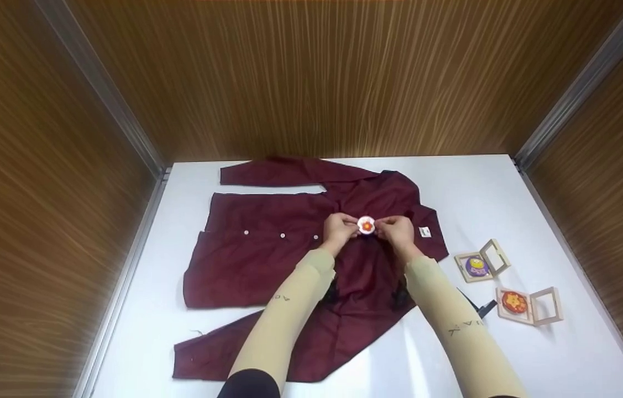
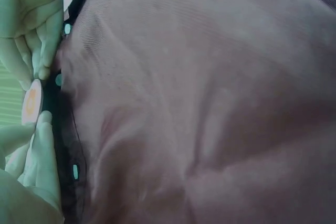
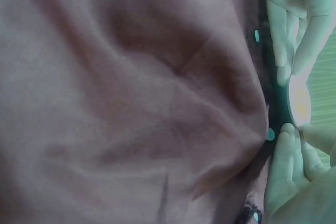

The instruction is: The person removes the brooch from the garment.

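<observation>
A small round white badge [image 1: 366,225] with a red-orange flower is held over the upper part of a dark red button-up shirt [image 1: 267,213] laid flat. My left hand [image 1: 340,229] pinches the badge at its left edge. At the opposite edge, fingertips of my right hand [image 1: 397,231] pinch it too. In the left wrist view, the badge [image 2: 32,102] stands on edge between both hands, close to the row of buttons. The right wrist view shows the badge [image 3: 300,101] tilted, its face turned partly away. Fingers hide parts of its rim.
Right of the shirt, an open wooden case [image 1: 461,260] holds a purple and yellow round badge [image 1: 477,266]. Nearer stands another open wooden case [image 1: 544,319] with a red badge [image 1: 514,302] bearing a yellow flower. Wood-patterned walls [image 1: 333,77] surround the white table [image 1: 471,182].
</observation>
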A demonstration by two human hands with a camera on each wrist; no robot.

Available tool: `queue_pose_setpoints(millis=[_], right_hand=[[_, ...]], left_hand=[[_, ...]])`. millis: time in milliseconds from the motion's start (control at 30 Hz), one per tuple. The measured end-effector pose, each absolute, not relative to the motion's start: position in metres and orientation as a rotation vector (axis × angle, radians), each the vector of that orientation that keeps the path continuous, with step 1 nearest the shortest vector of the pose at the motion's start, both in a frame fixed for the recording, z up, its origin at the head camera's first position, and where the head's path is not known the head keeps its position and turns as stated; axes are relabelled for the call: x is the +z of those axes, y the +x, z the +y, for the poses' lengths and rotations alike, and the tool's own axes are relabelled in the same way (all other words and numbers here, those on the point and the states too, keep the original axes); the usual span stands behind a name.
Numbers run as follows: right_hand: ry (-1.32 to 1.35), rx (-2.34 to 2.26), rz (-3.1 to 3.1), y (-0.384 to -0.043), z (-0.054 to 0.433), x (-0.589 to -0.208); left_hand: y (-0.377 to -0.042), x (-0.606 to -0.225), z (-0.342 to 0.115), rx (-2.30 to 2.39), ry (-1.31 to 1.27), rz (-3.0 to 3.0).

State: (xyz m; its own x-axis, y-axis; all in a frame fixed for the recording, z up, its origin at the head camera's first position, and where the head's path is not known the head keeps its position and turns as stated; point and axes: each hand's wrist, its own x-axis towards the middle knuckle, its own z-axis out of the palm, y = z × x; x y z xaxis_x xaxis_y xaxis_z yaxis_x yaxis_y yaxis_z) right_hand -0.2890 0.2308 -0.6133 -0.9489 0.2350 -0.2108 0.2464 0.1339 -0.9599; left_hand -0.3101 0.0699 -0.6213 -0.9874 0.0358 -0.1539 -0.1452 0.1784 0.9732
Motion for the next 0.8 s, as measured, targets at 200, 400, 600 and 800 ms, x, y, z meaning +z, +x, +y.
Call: queue_pose_setpoints(millis=[200, 400, 600, 800], right_hand=[[0.490, -2.102, 2.271, -0.284, 0.232, -0.606], [0.499, -2.066, 2.300, -0.284, 0.231, -0.598], [0.513, -2.012, 2.351, -0.286, 0.233, -0.592], [0.460, -2.043, 2.350, -0.282, 0.234, -0.587]], left_hand=[[-0.322, -0.636, 0.073, 1.961, -0.092, 2.246], [-0.313, -0.614, 0.063, 1.988, 0.003, 2.193], [-0.311, -0.602, 0.067, 1.975, -0.034, 2.223], [-0.307, -0.595, 0.069, 1.938, -0.037, 2.284]])
